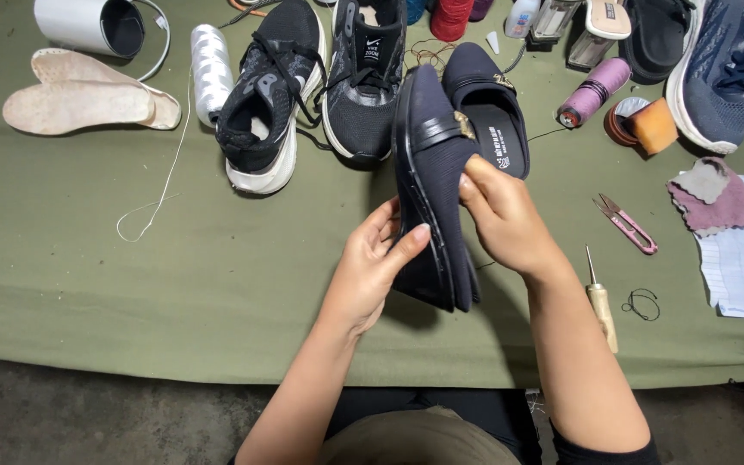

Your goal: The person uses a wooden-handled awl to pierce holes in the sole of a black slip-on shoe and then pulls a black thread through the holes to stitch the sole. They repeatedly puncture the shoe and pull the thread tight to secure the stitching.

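Both hands grip a dark navy loafer (434,198) tilted on edge above the green table (131,284): the left hand (370,263) clasps its sole, the right hand (503,215) pinches the upper, hiding the heel. Its mate (488,108) lies behind at twelve o'clock, partly covered; an awl (600,301) rests at four o'clock, and sneakers (273,95) at eleven.

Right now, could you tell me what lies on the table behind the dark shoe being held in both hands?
Behind the held shoe lies its matching dark loafer, opening up, with a gold trim piece. The held shoe covers its left edge. Further back sit a black sneaker and a red thread spool.
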